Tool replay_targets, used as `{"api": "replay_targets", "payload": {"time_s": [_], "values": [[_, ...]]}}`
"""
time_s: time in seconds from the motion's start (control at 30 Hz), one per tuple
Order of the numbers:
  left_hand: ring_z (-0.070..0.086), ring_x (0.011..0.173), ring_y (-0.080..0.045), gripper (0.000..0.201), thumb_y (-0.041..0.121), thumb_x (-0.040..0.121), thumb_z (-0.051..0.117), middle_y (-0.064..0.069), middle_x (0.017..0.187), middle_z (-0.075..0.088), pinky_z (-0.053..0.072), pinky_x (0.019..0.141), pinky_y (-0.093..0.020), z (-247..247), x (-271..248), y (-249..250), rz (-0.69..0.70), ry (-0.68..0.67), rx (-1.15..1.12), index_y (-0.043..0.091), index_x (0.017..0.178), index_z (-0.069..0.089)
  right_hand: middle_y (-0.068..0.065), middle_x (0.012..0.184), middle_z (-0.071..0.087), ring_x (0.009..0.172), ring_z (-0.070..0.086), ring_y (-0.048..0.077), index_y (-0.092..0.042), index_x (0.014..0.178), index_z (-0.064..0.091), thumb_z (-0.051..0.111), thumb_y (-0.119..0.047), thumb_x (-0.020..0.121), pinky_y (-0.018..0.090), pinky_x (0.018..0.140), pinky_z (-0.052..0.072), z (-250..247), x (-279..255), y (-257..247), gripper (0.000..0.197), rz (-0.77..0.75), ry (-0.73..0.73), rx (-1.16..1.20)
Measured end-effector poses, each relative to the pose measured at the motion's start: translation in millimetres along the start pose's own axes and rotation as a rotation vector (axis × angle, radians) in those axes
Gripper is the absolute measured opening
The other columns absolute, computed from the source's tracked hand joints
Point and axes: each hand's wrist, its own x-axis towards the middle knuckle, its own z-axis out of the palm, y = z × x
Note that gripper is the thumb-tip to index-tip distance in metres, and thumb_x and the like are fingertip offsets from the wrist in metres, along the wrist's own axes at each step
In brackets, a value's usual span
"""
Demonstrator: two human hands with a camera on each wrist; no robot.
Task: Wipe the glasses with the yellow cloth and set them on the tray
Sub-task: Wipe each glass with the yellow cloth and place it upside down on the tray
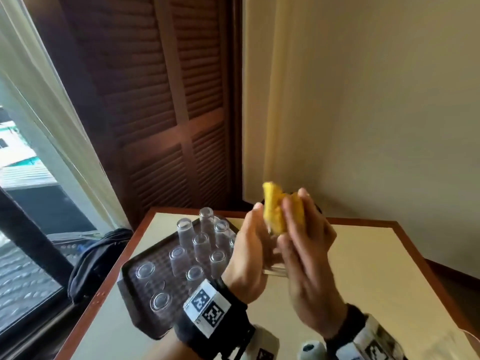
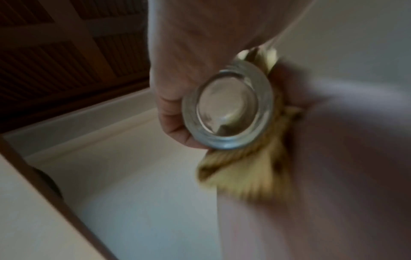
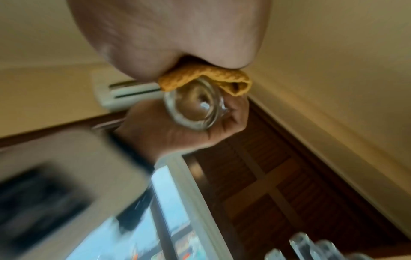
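Note:
Above the table my left hand [image 1: 246, 240] grips a clear glass [image 1: 275, 270], its thick base turned toward my wrists. My right hand [image 1: 304, 242] holds the yellow cloth [image 1: 275, 211] bunched over the glass's far end. The left wrist view shows the glass base [image 2: 227, 109] held by my left fingers [image 2: 175, 109], with the cloth [image 2: 244, 176] beside it, blurred. In the right wrist view the cloth [image 3: 206, 77] wraps the glass [image 3: 195, 105] under my right hand [image 3: 169, 35]. A dark tray [image 1: 127, 276] on the table's left carries several upturned glasses [image 1: 201, 245].
The cream table [image 1: 363, 268] has a wooden rim and stands in a corner by the wall. A dark louvred door [image 1: 168, 126] is behind the tray. A dark bag [image 1: 101, 255] lies by the window at left. A small white object [image 1: 311, 346] sits at the near edge.

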Motion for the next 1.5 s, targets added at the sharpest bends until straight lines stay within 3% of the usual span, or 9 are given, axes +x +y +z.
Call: {"api": "replay_targets", "payload": {"time_s": [0.13,0.3,0.57,0.7,0.9,1.07,1.27,1.4,1.5], "values": [[0.079,0.113,-0.03,0.082,0.063,0.114,0.022,-0.021,0.121,0.08,0.06,0.102,-0.042,5,-2,14,0.053,-0.065,-0.035,0.012,0.113,0.087,-0.001,0.176,0.008,0.162,0.008,0.027,-0.036,0.164,0.024,0.028,-0.04,0.114,0.048,0.128,0.022,1,-7,-7,0.051,-0.147,-0.085,-0.064],[0.068,0.086,-0.029,0.069,0.062,0.107,0.041,-0.018,0.101,0.073,0.056,0.08,-0.041,26,-7,11,0.152,-0.025,0.127,0.004,0.117,0.077,-0.014,0.176,-0.004,0.164,-0.001,0.016,-0.048,0.163,-0.002,0.03,-0.046,0.11,0.06,0.13,0.016,-19,26,-4,0.062,0.143,-0.062,0.417],[0.058,0.096,-0.025,0.064,0.064,0.097,0.052,-0.011,0.1,0.061,0.046,0.082,-0.043,45,2,9,0.319,0.024,0.221,0.011,0.126,0.073,-0.016,0.166,0.037,0.152,0.041,0.009,-0.029,0.166,0.0,0.036,-0.039,0.11,0.04,0.125,0.037,-42,35,-11,0.068,0.199,-0.023,0.691],[0.049,0.101,-0.033,0.068,0.074,0.093,0.061,-0.015,0.104,0.057,0.037,0.089,-0.052,49,8,18,0.347,0.029,0.049,0.016,0.124,0.08,-0.028,0.162,0.036,0.149,0.036,-0.006,-0.02,0.165,0.0,0.03,-0.022,0.109,0.009,0.116,0.032,-37,15,-18,0.064,0.124,-0.128,0.622],[0.057,0.086,-0.037,0.066,0.062,0.103,0.051,-0.038,0.106,0.067,0.046,0.074,-0.045,50,9,7,0.412,0.067,0.03,0.008,0.137,0.069,-0.017,0.14,0.066,0.135,0.06,0.009,-0.033,0.158,0.017,0.026,-0.021,0.11,0.017,0.103,0.05,-49,35,-12,0.05,0.13,-0.1,0.754],[0.06,0.068,-0.026,0.033,0.042,0.115,0.045,-0.008,0.078,0.072,0.046,0.066,-0.039,54,4,22,0.501,0.161,0.005,0.01,0.12,0.051,-0.042,0.15,0.044,0.144,0.039,-0.013,-0.027,0.159,0.01,0.024,-0.008,0.112,0.01,0.114,0.038,-37,21,-26,0.053,0.071,-0.153,0.68],[0.066,0.107,-0.053,0.057,0.055,0.106,0.047,-0.032,0.126,0.069,0.054,0.097,-0.062,60,-11,12,0.497,0.096,0.185,0.009,0.137,0.059,-0.024,0.127,0.07,0.121,0.067,0.006,-0.062,0.138,0.045,0.024,-0.021,0.109,0.023,0.099,0.054,-48,50,-18,0.055,0.114,-0.081,0.762],[0.064,0.114,-0.034,0.047,0.057,0.098,0.069,-0.024,0.123,0.065,0.057,0.099,-0.044,59,-5,26,0.54,0.1,0.211,0.027,0.134,0.068,0.001,0.168,0.036,0.155,0.037,0.019,-0.021,0.167,0.001,0.028,-0.016,0.11,0.044,0.126,0.034,-40,36,-28,0.063,0.103,-0.109,0.734],[0.077,0.102,-0.026,0.058,0.041,0.099,0.074,-0.012,0.113,0.079,0.061,0.092,-0.043,56,-3,34,0.464,0.079,0.07,0.017,0.15,0.057,0.0,0.174,0.022,0.161,0.023,0.017,-0.019,0.166,-0.005,0.028,-0.016,0.11,0.046,0.13,0.026,-41,36,-24,0.066,0.039,-0.19,0.647]]}}
